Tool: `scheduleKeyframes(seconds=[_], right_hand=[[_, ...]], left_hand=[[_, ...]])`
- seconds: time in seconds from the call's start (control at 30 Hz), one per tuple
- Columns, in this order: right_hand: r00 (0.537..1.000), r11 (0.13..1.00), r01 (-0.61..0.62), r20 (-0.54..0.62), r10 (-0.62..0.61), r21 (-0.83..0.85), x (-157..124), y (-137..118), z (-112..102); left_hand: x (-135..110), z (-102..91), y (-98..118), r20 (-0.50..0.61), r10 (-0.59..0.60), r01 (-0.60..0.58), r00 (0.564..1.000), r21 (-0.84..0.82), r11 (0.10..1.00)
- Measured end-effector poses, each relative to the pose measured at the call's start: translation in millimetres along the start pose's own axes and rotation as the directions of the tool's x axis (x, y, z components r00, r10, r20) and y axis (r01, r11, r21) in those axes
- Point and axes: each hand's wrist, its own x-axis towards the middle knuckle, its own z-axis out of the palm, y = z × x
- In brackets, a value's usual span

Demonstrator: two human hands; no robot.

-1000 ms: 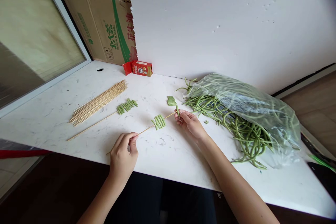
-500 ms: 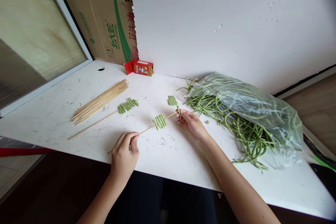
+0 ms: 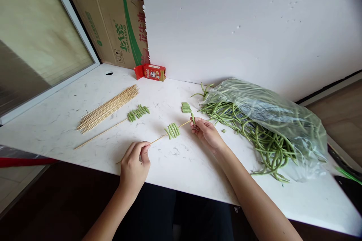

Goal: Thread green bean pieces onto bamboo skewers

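My left hand (image 3: 135, 163) pinches a thin bamboo skewer (image 3: 158, 139) near its lower end. Several cut green bean pieces (image 3: 172, 130) are threaded side by side on the skewer's middle. At the skewer's upper tip, my right hand (image 3: 207, 133) holds one more green bean piece (image 3: 193, 119) between thumb and fingers; whether the tip has entered it I cannot tell. Just beyond that hand, a small row of cut bean pieces (image 3: 186, 107) lies on the white table. A finished-looking skewer of beans (image 3: 138, 113) rests to the left.
A bundle of bamboo skewers (image 3: 109, 108) lies at the left. Long green beans (image 3: 271, 147) spill from a clear plastic bag (image 3: 308, 131) on the right. A red box (image 3: 154, 72) stands at the back by a cardboard carton (image 3: 113, 30). The table (image 3: 198, 180) has a front edge near my lap.
Almost nothing differs. The whole view has shifted very slightly, and both hands keep the same grips on the skewer and the bean piece.
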Motion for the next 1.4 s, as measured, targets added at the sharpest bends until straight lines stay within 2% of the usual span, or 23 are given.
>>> scheduleKeyframes(seconds=[0.47,0.77,1.4], right_hand=[[0.999,1.0,0.024,-0.049,-0.024,0.008,3.8,3.0,-4.3],[1.0,1.0,-0.009,-0.026,0.01,0.028,4.7,6.8,-4.7],[1.0,1.0,0.001,-0.007,-0.001,-0.001,4.2,7.0,-4.6]], left_hand=[[1.0,0.5,0.7,-0.005,-0.001,0.001,1.0,-0.003,1.0],[0.5,-0.7,1.8,0.0,-0.003,0.003,1.0,0.002,1.0],[1.6,-1.2,2.8,0.012,-0.016,0.016,1.0,0.009,1.0]])
